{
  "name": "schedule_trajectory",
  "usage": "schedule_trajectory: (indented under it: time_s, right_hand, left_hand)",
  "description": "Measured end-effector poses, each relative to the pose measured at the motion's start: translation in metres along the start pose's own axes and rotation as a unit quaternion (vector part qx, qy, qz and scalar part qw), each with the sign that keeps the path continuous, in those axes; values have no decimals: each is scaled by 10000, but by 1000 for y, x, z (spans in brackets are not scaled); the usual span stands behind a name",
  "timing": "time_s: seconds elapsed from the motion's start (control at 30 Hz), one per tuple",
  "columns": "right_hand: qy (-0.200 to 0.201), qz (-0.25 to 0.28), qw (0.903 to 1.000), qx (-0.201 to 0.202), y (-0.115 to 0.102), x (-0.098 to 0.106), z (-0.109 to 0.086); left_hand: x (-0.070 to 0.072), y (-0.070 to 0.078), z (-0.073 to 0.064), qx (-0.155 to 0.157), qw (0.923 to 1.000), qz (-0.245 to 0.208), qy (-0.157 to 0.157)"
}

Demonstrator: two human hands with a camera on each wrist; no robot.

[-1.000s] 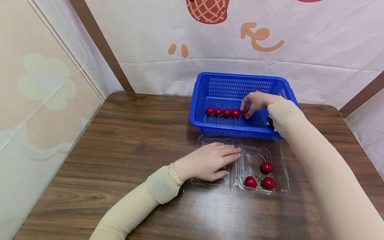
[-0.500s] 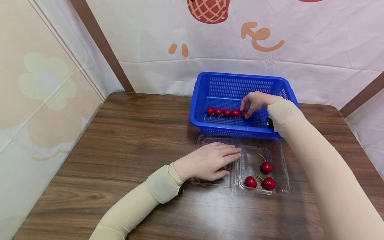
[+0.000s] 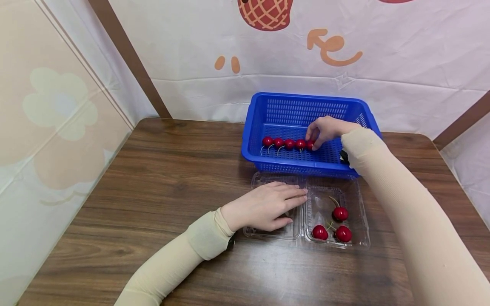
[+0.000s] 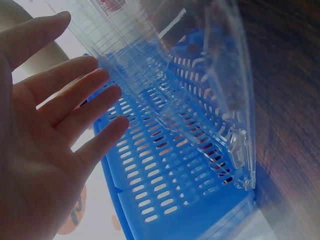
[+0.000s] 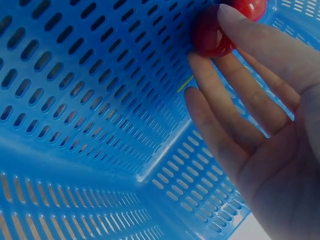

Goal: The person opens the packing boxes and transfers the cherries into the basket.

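Note:
Inside the blue basket (image 3: 306,165), my right hand (image 3: 327,128) pinches a red cherry (image 5: 209,35) between thumb and fingers. That cherry sits at the right end of a row of cherries (image 3: 289,144) on the basket floor, their thin stems pointing toward me. My left hand (image 3: 268,205) lies with extended fingers over the left half of a clear plastic clamshell box (image 3: 361,212). In the left wrist view its fingers (image 4: 102,102) are spread beside the clear plastic. The box's right half holds three cherries (image 3: 340,213) with stems.
The basket stands at the back of the brown wooden table (image 3: 153,191), right behind the clamshell box. A printed white cloth (image 3: 191,42) hangs behind it. Another patterned cloth panel (image 3: 57,127) borders the table on the left.
My right hand has shifted the cherry slightly left, up to the end of the row. The left hand and the clamshell box have stayed still.

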State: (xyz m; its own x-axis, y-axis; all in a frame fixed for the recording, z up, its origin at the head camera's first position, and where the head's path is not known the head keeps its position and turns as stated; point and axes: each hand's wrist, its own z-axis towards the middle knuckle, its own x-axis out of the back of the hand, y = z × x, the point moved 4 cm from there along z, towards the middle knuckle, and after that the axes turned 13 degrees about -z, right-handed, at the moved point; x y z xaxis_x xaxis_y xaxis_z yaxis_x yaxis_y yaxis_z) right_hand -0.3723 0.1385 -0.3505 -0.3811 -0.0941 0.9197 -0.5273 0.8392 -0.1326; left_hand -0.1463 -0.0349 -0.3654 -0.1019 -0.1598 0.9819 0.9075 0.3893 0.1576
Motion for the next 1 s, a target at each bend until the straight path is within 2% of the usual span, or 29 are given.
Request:
schedule_trajectory:
  time_s: [0.7, 1.0]
  right_hand:
    - [-47, 7, 10000, -22, -2, 7, -5]
    - [120, -361, 9991, -190, -7, 17, -12]
  left_hand:
    - [1, 1, 0, 14, 10000, 69, -37]
    - [0, 0, 0, 24, 10000, 57, -25]
